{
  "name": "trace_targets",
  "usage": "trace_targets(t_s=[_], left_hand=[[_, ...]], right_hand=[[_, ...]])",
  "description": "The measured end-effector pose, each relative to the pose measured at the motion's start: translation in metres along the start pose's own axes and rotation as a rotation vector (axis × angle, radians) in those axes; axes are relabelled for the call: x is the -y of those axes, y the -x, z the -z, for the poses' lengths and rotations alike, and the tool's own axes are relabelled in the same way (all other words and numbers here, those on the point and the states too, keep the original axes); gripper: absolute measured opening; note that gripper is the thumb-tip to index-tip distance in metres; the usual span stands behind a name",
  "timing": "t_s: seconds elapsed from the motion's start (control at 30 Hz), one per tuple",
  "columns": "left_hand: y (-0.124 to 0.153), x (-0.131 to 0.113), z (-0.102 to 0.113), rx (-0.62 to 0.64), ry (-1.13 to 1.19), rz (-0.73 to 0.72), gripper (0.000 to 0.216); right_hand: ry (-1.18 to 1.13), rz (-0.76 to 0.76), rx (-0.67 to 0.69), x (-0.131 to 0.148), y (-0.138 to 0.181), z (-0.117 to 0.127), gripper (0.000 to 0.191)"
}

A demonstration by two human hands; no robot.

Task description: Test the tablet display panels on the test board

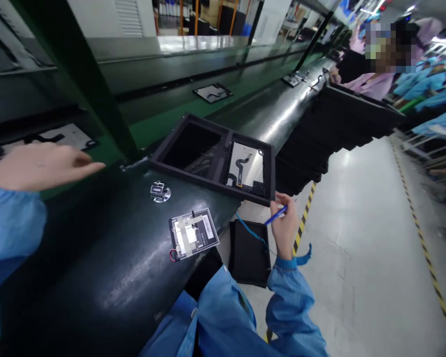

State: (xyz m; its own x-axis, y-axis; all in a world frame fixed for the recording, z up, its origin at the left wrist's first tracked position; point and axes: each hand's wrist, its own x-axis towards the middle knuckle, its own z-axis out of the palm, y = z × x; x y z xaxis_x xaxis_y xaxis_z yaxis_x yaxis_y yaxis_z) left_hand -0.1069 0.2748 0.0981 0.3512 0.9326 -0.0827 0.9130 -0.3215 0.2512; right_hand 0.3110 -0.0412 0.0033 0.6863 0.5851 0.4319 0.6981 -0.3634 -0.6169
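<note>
Right hand (284, 225) gripped a blue pen (277, 215), its fingertips at the corner of a black tray (218, 161); a display panel (254, 161) lay inside, just beyond that hand. Left hand (40, 166) was before a second panel (71, 135) — grip could not be determined. A taped device (193, 234) lay between the hands — nearer the right.

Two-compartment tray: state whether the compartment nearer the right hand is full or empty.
Not empty: a pale-backed panel with a dark ribbon cable lies in that side of the two-compartment tray.
</note>
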Motion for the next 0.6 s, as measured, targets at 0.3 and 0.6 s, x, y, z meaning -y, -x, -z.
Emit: trace_targets(t_s=[0.3,0.6], left_hand=[[-0.069,-0.216,-0.100,0.151,-0.046,-0.249,0.075],[-0.079,-0.238,-0.136,0.137,-0.143,-0.225,0.103]], right_hand=[[-0.044,-0.146,0.125,-0.040,-0.030,-0.046,0.066],[-0.030,-0.167,0.122,-0.042,-0.027,-0.046,0.063]])
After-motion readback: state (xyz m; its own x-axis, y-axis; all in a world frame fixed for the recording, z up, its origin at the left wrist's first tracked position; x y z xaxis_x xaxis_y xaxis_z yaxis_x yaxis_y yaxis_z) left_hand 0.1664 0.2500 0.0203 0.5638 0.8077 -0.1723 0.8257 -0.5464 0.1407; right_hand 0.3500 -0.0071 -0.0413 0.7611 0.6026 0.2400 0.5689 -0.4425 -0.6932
